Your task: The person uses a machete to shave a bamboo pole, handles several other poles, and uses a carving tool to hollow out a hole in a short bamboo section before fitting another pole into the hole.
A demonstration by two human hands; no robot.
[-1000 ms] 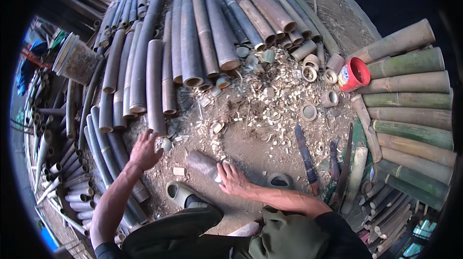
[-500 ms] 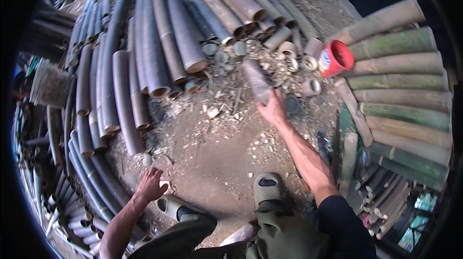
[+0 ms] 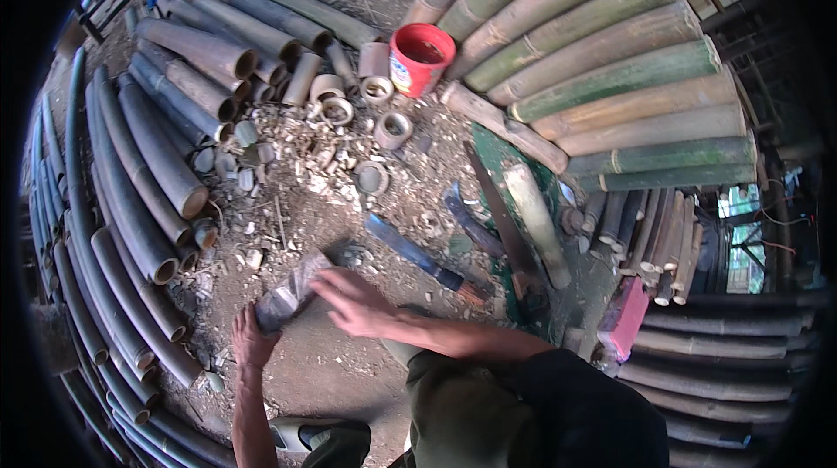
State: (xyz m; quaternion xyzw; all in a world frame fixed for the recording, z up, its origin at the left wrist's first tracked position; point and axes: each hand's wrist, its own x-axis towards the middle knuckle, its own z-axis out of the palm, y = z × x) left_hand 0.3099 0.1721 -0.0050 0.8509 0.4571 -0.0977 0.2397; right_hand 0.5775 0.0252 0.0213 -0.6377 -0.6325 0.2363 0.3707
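Observation:
A short grey-brown bamboo section (image 3: pixel 293 292) is held at a slant above the dirt floor, in front of me. My left hand (image 3: pixel 253 342) grips its lower left end, the fingers bent round the rim. Against its upper right side lies my right hand (image 3: pixel 359 304), palm down, with the fingers stretched and spread; fingertips touch the bamboo. Right of this hand, a machete (image 3: pixel 410 250) with a wooden handle rests on the ground. Beyond it are a dark curved blade (image 3: pixel 471 222) and a long handsaw (image 3: pixel 497 206).
Long bamboo poles (image 3: pixel 148 154) lie stacked on the left, green-brown poles (image 3: pixel 602 67) at the far right. A red bucket (image 3: pixel 432 76) stands near cut bamboo rings (image 3: pixel 393 130). Chips litter the ground. A pale pole (image 3: pixel 534 220) lies beside the saw; a pink block (image 3: pixel 622 320) is at right.
The bamboo section has come from the far pile of chips toward me. My left hand now grips one end, and my right fingers have spread. The view has turned right, showing the blades.

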